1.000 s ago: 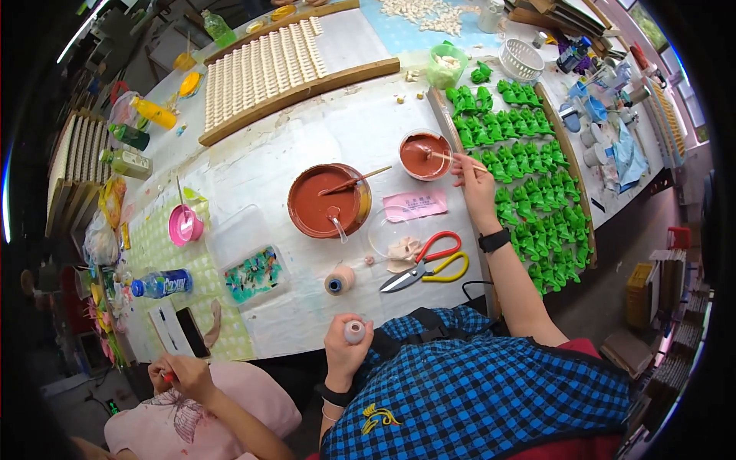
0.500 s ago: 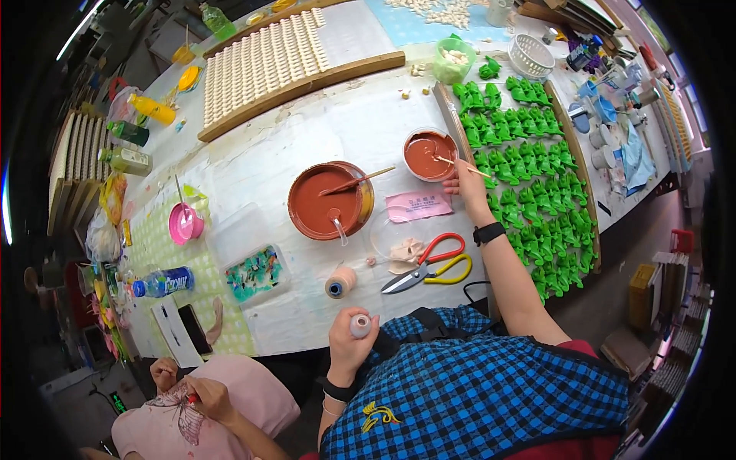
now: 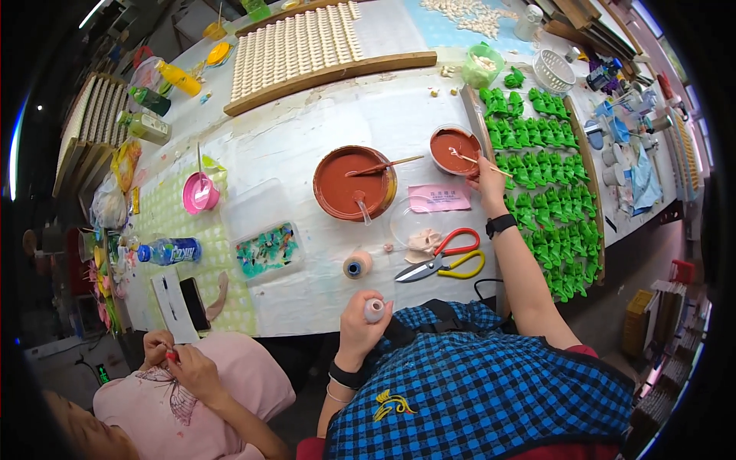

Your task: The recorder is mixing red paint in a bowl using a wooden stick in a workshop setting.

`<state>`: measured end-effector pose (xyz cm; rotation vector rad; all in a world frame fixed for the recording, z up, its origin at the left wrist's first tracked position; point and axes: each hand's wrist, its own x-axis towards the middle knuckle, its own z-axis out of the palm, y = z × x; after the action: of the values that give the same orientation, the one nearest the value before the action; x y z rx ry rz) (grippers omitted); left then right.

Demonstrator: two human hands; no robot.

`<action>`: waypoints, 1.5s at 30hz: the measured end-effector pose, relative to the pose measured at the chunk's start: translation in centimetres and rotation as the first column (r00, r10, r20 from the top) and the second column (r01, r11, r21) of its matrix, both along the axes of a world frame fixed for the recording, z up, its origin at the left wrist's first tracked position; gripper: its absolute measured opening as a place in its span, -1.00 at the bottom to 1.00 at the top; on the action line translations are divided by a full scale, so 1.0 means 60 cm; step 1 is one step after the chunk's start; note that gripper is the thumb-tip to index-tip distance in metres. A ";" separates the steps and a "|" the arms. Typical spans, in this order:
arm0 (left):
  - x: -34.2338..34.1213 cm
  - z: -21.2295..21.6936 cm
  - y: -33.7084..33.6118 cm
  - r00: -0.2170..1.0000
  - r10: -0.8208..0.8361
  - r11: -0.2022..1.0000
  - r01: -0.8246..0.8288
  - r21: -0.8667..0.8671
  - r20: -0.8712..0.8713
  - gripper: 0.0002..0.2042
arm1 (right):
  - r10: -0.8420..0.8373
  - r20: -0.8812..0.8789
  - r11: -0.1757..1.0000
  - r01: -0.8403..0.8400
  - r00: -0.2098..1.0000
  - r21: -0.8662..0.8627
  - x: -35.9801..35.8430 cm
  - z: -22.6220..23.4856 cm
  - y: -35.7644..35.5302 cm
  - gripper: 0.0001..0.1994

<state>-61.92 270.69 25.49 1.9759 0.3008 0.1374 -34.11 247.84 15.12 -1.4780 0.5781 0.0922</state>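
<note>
So nearest in is the left hand [image 3: 360, 328], fingers curled snugly round a pale bottle-like thing [image 3: 373, 310], its round end poking up from the fist. That full wrap probably keeps it upright and steady, though I can't tell what's inside.

Just past those fingers there's a thread spool [image 3: 356, 265] on the desk [image 3: 307, 130], and off to their right the scissors [image 3: 437, 264] lie flat with the handles pointing toward the right arm's side, so I'd guess they suit that hand.

Further out, the right hand [image 3: 488, 186] is pinching a thin wooden stick [image 3: 501, 172], its tip down in the reddish-brown paint [image 3: 447, 142]. The paint sits in a small white bowl [image 3: 439, 167] right beside those fingers, likely so the reach stays short. Can't tell if they're touching the rim too.

Left of the right fingers, well apart, is a bigger tub [image 3: 392, 188] of similar paint with a brush [image 3: 387, 165] resting across its rim, maybe to keep the handle clean.

To the right of the same fingers are rows of green pieces [image 3: 548, 135], spaced out, I reckon, so each one's easy to get at. Beyond the fingers there's a green cup [image 3: 482, 73] of pale bits.
</note>
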 end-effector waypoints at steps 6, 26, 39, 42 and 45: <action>-0.026 0.003 0.012 0.998 0.066 0.997 -0.066 -0.029 0.001 -0.79 | 0.034 0.058 0.999 -0.033 0.998 -0.023 -0.018 0.003 0.007 -0.70; -0.059 -0.031 0.045 0.998 -0.009 1.000 0.010 -0.025 0.062 -0.80 | 0.280 0.098 0.952 -0.262 0.955 -0.160 -0.286 0.136 -0.009 -0.70; 0.063 -0.179 -0.036 0.954 -0.227 0.937 0.159 0.310 0.196 -0.70 | 0.200 0.084 0.975 -0.189 0.976 -0.120 -0.409 0.152 -0.054 -0.72; 0.100 -0.206 -0.054 0.980 -0.125 0.893 0.041 0.448 0.158 -0.69 | 0.121 0.113 0.983 -0.104 0.986 -0.151 -0.427 0.180 -0.084 -0.73; 0.119 -0.213 -0.067 0.993 -0.077 0.849 0.016 0.528 0.093 -0.69 | 0.080 0.028 0.992 -0.077 0.996 -0.099 -0.440 0.222 -0.118 -0.72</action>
<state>-54.79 266.64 12.71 2.5097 0.1476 0.3267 -60.49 240.79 28.44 -1.5952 0.5053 0.1027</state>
